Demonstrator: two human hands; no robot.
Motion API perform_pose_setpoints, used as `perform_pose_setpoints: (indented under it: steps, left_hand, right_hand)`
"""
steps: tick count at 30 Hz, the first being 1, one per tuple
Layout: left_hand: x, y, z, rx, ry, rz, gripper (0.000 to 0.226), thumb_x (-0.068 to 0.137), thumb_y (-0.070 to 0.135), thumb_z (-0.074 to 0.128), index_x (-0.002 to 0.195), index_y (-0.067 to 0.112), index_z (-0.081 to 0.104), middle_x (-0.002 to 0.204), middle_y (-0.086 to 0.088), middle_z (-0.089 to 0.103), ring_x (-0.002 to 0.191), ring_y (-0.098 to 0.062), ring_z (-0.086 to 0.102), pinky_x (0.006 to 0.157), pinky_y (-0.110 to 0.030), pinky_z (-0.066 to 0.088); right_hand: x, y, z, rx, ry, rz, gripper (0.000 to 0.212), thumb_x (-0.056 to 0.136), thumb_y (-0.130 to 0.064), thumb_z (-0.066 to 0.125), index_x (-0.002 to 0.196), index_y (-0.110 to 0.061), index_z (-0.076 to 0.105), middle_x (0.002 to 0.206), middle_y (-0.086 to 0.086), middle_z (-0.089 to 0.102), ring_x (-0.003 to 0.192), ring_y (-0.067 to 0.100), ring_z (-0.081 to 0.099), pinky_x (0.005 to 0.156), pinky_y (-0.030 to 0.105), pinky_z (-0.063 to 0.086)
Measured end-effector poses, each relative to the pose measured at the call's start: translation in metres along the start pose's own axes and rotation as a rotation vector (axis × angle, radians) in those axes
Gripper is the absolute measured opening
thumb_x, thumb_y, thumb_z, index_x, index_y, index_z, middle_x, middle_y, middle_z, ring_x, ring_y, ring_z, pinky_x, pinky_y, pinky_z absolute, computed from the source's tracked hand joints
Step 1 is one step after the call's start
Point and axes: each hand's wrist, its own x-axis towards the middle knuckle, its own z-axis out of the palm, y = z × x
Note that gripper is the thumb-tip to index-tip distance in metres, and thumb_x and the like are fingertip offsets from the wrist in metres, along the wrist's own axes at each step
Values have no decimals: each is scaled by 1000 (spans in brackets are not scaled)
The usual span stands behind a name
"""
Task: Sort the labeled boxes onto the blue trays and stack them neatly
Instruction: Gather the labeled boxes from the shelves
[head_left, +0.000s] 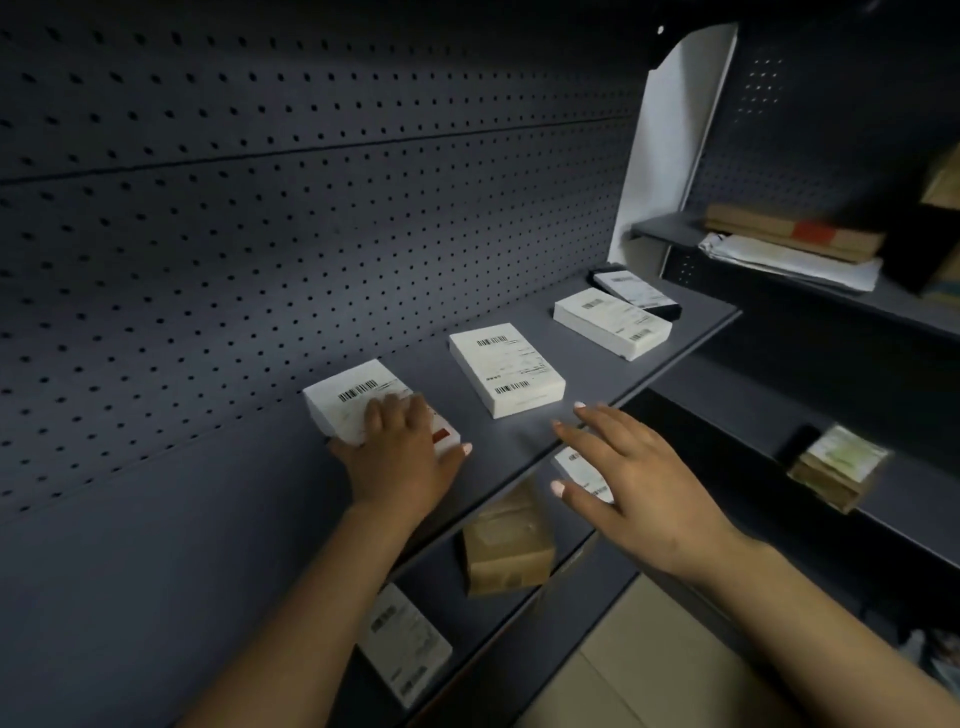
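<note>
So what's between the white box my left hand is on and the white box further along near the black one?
In the head view, one more white labeled box lies flat between the gripped white box and the far white box, apart from both.

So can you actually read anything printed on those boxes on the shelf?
No text is legible.
White box under the left hand: barcode, print blurred.
Middle white box: barcodes, lines too small.
Far white box: label blurred.
Black box: label unreadable.
</note>
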Motion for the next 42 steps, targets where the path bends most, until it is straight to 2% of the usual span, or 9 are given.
perform_pose_setpoints:
  steps: [3,6,11,13,17,21,30,36,42]
  left_hand:
    - [4,3,8,-16,67,-49,83,83,73,36,144,20,21,153,-9,19,141,-30,11,97,-58,38]
    - [6,8,9,5,78,-83,85,79,77,34,142,20,25,151,-8,23,140,-31,14,94,-54,41]
    - [11,14,8,-23,124,-104,73,77,67,48,134,22,37,145,-4,34,134,-27,24,93,-50,39]
    - [9,17,7,-53,174,-96,70,73,65,49,130,24,42,142,0,39,130,-23,30,92,-48,38]
    - [7,36,-6,-120,317,-75,72,67,62,48,128,25,50,140,1,46,128,-21,36,89,-51,42]
    - [19,67,-23,-159,416,-11,73,66,63,46,127,25,53,137,2,49,128,-19,37,92,-55,43]
    - [60,151,-25,-115,367,5,77,64,66,45,128,24,55,135,3,52,126,-19,41,90,-53,46]
    - [69,172,-15,-64,363,-63,71,65,64,48,124,24,58,131,3,55,123,-20,44,87,-53,49]
    - [66,182,-11,-22,375,-100,68,65,60,52,121,23,60,128,2,57,121,-22,47,84,-50,51]
  right_hand:
    - [14,12,10,-5,7,-37,64,89,-62,32,141,-26,43,149,2,37,140,22,29,113,38,26]
    - [26,26,18,3,-8,-64,64,89,-63,31,141,-26,42,149,2,37,140,22,29,111,33,20]
    - [43,54,25,56,-2,-124,66,89,-64,30,142,-27,40,148,1,38,139,21,30,112,42,30]
    - [51,67,24,61,-12,-159,67,89,-64,29,143,-26,39,148,1,37,139,20,30,112,40,30]
    - [70,101,22,93,10,-246,65,90,-62,33,139,-21,47,143,4,44,134,22,39,106,41,37]
    - [91,150,18,106,19,-278,64,91,-63,33,139,-23,46,144,3,44,135,22,37,105,43,39]
    - [144,248,17,133,53,-206,70,84,-65,38,134,-19,53,140,13,48,130,35,42,104,53,39]
    - [179,279,29,75,-67,-169,91,71,-80,21,141,-25,41,151,6,33,140,29,25,111,49,26]
    - [196,288,47,122,-116,-211,93,69,-81,20,143,-27,37,152,5,31,141,25,23,111,48,28]
